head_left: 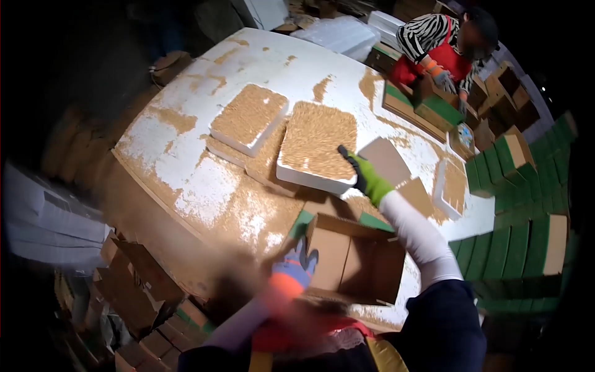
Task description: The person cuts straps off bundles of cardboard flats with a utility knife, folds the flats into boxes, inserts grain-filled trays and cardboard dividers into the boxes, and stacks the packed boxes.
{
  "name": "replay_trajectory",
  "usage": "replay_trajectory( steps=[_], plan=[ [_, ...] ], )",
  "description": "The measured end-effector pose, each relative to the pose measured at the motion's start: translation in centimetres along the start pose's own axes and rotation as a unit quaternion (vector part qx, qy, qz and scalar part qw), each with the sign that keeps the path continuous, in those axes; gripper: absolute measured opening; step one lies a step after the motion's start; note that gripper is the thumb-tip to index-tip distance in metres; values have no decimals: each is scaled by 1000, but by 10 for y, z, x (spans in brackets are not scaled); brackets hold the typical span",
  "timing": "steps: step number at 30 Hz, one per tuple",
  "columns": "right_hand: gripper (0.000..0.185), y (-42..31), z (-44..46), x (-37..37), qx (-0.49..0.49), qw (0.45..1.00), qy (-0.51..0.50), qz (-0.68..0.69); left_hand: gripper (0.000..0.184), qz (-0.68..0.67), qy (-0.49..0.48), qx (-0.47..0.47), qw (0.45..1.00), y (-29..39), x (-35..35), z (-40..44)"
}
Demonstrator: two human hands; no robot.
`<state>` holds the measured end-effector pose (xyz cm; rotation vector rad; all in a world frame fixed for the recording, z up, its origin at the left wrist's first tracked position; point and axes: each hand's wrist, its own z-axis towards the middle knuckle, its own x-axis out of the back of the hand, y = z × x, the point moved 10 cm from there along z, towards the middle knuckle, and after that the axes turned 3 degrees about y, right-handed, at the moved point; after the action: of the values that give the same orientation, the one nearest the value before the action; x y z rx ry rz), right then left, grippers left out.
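Note:
My left hand (295, 266), in a grey-blue glove with an orange cuff, is at the left wall of an open, empty cardboard box (356, 257), its fingers apart. My right hand (361, 173), in a green glove with dark fingertips, reaches to the right edge of a white foam tray (317, 146) heaped with tan, grain-like pieces. Its fingers lie along the tray's rim; the underside of the grip is hidden. A second filled tray (250, 118) sits to the left on the white table (204, 149).
Across the table a co-worker (440, 49) handles a green-and-brown box (437, 106). Stacked green boxes (517, 242) line the right side. Another white tray (450, 189) lies at the table's right. Cardboard boxes (133, 279) stand at lower left.

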<state>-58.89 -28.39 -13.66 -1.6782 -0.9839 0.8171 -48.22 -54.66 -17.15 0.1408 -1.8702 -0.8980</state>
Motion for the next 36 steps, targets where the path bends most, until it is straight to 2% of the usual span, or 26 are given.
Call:
replay_trajectory(
  steps=[1,3,5,6,7,9,10,11,12,13,14,15,17,19,21,24,25,27,28,29,30,31,32,34,35,36],
  plan=[
    [57,-18,-15,17,56,992,-33,-107,65,5,-17,6,1000,-5,-5,4],
    [57,-62,-79,29,-5,995,-41,-86,63,-40,-45,23,998,4,8,10],
    [58,-74,-123,55,-73,986,-80,-128,62,-53,-52,19,997,-13,-12,21],
    [57,-90,-140,73,-39,953,-90,-285,61,-28,-70,35,996,-16,-17,29],
    [59,-89,-157,76,-47,964,-113,-238,60,-3,-83,50,995,-19,-20,39],
    [62,-93,-187,89,-52,944,-148,-289,58,3,-101,-13,995,-22,-34,59],
    [65,-86,-195,100,-99,915,-147,-363,55,-18,-93,-38,995,-27,-44,69],
    [62,-74,-206,99,-119,938,-177,-275,53,-40,-85,-63,994,-31,-54,79],
    [61,-67,-211,96,-111,922,-206,-309,50,-61,-78,-89,991,-7,-37,80],
    [60,-61,-216,89,-104,903,-237,-342,48,-17,-93,-25,995,-5,-24,71],
    [57,-55,-226,80,-158,901,-241,-326,46,-1,-94,-15,995,12,-12,64],
    [57,-44,-226,77,-161,902,-251,-314,46,1,-98,-16,995,19,-9,58],
    [60,-30,-221,81,-205,883,-201,-372,46,20,-74,-39,996,31,-2,55],
    [67,4,-199,89,-121,905,-190,-361,40,-3,-56,-61,997,8,-13,65],
    [71,9,-188,82,-146,862,-172,-454,35,-121,-112,-66,984,-16,-36,74],
    [74,40,-167,79,-78,883,-155,-435,32,-168,-95,-109,975,-19,-30,68],
    [68,47,-164,83,10,865,-131,-484,32,-182,-85,-139,970,-13,-24,70],
    [64,64,-166,83,3,820,-122,-559,33,-137,-100,-170,971,7,-21,67],
    [52,84,-164,84,140,771,-83,-616,35,-112,-108,-172,973,12,-22,67],
    [36,85,-169,72,123,728,-64,-671,38,-83,-118,-175,974,15,-23,67],
    [30,101,-171,63,127,665,-37,-736,44,-47,-120,-162,978,12,-25,69],
    [25,113,-171,58,130,592,-5,-795,44,-36,-121,-175,976,21,-17,70],
    [24,112,-173,53,129,544,12,-829,46,3,-174,-130,976,22,-15,68],
    [22,85,-194,39,122,475,29,-871,50,71,-249,-60,964,21,-15,84],
    [26,93,-193,35,131,493,45,-859,51,99,-273,-39,956,24,-13,98],
    [30,86,-197,31,144,530,37,-835,50,133,-189,-74,970,69,5,112]
  ],
)
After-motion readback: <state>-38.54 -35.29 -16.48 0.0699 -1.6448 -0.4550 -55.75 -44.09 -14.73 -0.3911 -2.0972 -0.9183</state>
